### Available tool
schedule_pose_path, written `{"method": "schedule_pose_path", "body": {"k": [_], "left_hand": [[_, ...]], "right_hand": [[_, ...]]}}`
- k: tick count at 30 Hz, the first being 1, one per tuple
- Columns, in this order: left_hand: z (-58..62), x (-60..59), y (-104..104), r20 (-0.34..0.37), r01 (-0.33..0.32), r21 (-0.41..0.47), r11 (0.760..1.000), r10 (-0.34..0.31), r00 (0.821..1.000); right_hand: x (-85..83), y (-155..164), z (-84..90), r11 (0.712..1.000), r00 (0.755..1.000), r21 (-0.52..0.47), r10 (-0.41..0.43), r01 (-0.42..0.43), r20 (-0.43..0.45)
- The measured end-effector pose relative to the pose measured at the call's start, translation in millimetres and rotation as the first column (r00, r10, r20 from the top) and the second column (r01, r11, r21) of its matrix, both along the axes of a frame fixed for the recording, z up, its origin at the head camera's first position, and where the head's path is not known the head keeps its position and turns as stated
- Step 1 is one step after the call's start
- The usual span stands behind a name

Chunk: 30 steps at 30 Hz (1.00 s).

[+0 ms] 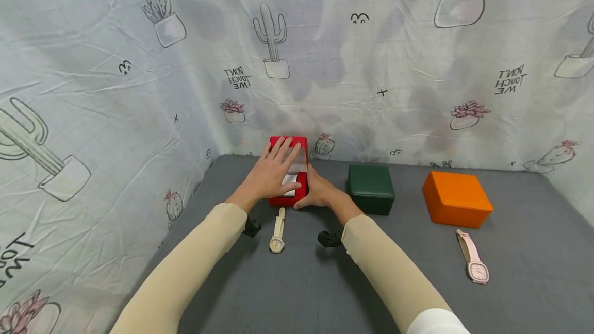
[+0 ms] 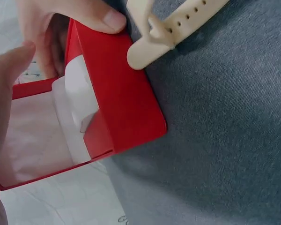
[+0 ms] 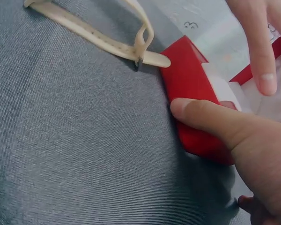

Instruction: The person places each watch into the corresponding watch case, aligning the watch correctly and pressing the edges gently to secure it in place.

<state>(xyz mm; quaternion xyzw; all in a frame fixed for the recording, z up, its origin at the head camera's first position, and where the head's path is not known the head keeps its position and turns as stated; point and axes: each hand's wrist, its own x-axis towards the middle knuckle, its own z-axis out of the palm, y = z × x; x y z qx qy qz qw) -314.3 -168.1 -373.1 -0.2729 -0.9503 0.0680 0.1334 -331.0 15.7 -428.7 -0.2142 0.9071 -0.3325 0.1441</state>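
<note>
A small red box (image 1: pixel 286 201) stands open at the back of the grey table (image 1: pixel 287 293), its lid (image 1: pixel 300 143) raised. My left hand (image 1: pixel 275 170) lies on the lid with straight fingers. My right hand (image 1: pixel 317 191) grips the box's base from the right, its thumb (image 3: pixel 210 117) pressed along the front wall of the red box (image 3: pixel 187 84). A white cushion (image 2: pixel 78 93) sits inside the red box (image 2: pixel 124 110). A cream watch (image 1: pixel 277 232) lies just in front, and its strap (image 2: pixel 178 28) nearly touches the box.
A dark green box (image 1: pixel 371 182) and an orange box (image 1: pixel 457 198) stand shut to the right. A pink watch (image 1: pixel 473 263) lies in front of the orange one. Cactus-print cloth (image 1: pixel 116 92) walls the table at the left and back.
</note>
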Motion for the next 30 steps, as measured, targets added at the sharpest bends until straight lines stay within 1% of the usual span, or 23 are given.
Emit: {"method": "schedule_pose_path", "body": {"k": [2, 6, 9, 12, 16, 18, 21, 26, 28, 30], "left_hand": [[-0.4, -1.6, 1, 0.006, -0.004, 0.001, 1.0, 0.004, 1.0], [0.2, -1.8, 2, -0.004, -0.001, -0.006, 1.0, 0.001, 1.0], [3.2, -2.0, 3, -0.01, -0.012, -0.019, 1.0, 0.011, 1.0], [5.4, -2.2, 4, -0.013, -0.027, 0.002, 1.0, 0.027, 1.0], [1.4, -0.8, 3, -0.014, -0.026, 0.039, 0.999, 0.026, 1.0], [-3.1, 0.3, 0, -0.028, -0.01, 0.037, 0.999, 0.011, 1.0], [-9.1, 2.3, -7, -0.082, 0.033, 0.039, 0.999, -0.03, 0.996], [-18.1, 5.8, -23, -0.187, 0.117, 0.049, 0.992, -0.106, 0.977], [-22.0, 7.8, -28, -0.197, 0.139, 0.047, 0.989, -0.128, 0.972], [-25.7, 9.9, -31, -0.173, 0.159, 0.038, 0.986, -0.15, 0.973]], "right_hand": [[0.0, 3, 2.3, 0.999, 1.0, -0.047, 0.021, -0.02, 0.01], [-0.7, 9, 8.1, 0.996, 0.999, -0.081, 0.042, -0.039, 0.035], [-1.6, 10, 10.8, 0.999, 0.999, -0.047, 0.025, -0.023, 0.043], [-1.8, 8, 11.0, 1.0, 0.999, -0.014, 0.004, -0.003, 0.052], [0.1, 5, 9.1, 0.999, 0.997, 0.046, -0.015, 0.012, 0.077], [1.6, 4, 8.1, 0.998, 0.995, 0.056, -0.016, 0.01, 0.094], [2.9, 4, 9.1, 0.999, 0.993, 0.042, -0.019, 0.014, 0.12], [1.7, 5, 10.6, 1.0, 0.991, -0.025, -0.004, 0.007, 0.131], [0.5, 6, 9.9, 0.999, 0.993, -0.042, 0.006, -0.001, 0.121], [-0.1, 6, 8.7, 1.0, 0.993, -0.029, 0.005, -0.002, 0.116]]}}
